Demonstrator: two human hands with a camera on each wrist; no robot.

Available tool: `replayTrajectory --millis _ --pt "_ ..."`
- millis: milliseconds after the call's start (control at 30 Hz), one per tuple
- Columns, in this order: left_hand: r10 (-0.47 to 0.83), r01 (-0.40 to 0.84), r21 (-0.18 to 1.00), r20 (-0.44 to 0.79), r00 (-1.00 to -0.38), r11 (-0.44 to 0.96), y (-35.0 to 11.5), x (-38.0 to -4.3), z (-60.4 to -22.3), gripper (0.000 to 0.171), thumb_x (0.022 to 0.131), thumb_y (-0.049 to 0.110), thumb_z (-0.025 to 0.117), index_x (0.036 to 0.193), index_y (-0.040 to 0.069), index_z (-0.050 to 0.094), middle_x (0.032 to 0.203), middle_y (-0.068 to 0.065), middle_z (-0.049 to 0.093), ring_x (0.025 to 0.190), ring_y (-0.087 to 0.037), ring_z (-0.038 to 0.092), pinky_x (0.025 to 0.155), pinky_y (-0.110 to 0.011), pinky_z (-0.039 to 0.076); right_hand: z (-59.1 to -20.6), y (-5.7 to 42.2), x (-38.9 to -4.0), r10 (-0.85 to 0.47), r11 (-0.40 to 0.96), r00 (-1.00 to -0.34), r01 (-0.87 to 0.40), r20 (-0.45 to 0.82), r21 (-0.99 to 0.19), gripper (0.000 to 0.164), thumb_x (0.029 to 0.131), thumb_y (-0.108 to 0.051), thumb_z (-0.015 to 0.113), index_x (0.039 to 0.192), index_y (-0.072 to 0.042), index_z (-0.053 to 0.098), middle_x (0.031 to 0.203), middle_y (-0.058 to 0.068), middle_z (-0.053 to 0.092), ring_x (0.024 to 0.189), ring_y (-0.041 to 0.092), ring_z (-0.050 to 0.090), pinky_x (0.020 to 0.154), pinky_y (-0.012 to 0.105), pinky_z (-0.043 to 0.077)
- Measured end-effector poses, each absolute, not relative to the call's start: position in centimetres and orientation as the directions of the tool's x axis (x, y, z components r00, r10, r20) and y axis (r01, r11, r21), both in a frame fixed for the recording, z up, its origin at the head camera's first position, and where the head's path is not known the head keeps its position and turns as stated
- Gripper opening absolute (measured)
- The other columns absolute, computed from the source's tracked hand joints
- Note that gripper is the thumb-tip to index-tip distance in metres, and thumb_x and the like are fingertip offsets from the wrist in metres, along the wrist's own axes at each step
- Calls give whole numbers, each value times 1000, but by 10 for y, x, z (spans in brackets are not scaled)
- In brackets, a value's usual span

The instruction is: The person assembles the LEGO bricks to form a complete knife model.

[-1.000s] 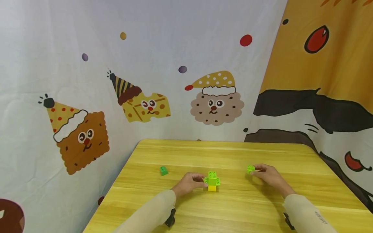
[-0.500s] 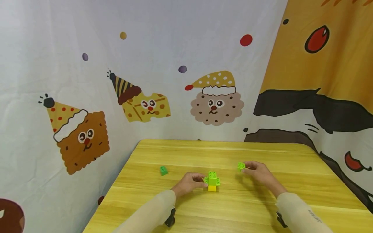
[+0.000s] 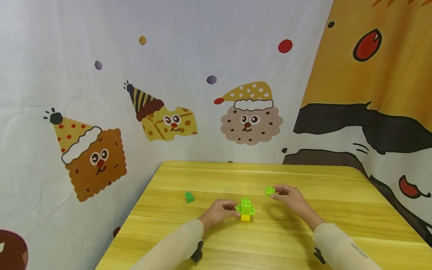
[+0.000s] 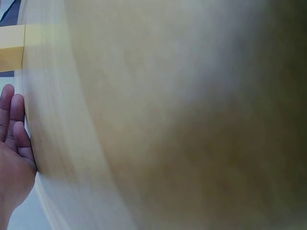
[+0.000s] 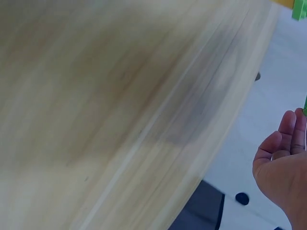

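A small stack of toy building bricks (image 3: 246, 207), light green over yellow with a green stud piece jutting out on each side, stands upright at the middle of the table. My left hand (image 3: 220, 213) pinches its left side between thumb and fingers. To the right and farther back, my right hand (image 3: 289, 198) holds a light green studded brick (image 3: 270, 191) by its right side, studs up. In the left wrist view, the left hand (image 4: 14, 148) shows at the left edge below a yellow brick (image 4: 10, 48). The right wrist view has the right hand (image 5: 283, 163) at its right edge.
A darker green sloped brick (image 3: 189, 197) lies on the wooden table (image 3: 209, 176) to the left of the stack. Behind the table hangs a white cloth (image 3: 189, 56) printed with cartoon snacks. Black wrist devices are partly visible under both sleeves.
My right hand has carried the light green brick leftward and slightly back, closer to the stack. The left hand and the stack have stayed in place.
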State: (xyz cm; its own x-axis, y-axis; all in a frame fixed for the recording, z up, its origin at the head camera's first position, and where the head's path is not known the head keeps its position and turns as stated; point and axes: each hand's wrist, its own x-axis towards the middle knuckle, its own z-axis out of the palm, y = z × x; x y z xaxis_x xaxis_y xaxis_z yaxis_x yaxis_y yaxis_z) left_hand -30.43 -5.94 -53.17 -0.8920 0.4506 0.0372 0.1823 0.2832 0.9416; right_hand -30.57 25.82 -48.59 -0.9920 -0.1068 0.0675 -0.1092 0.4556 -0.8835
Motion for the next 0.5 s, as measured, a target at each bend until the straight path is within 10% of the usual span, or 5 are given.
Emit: replayTrajectory --millis 500 --pt "451 174 941 26 -892 291 -59 -303 -530 31 88 21 78 118 14 72 97 -1 67 88 -16 59 76 -31 49 -475 225 -293 -162 457 -975 -209 150 -865 42 88 -30 77 120 -5 67 109 7 67 97 22 59 73 34 50"
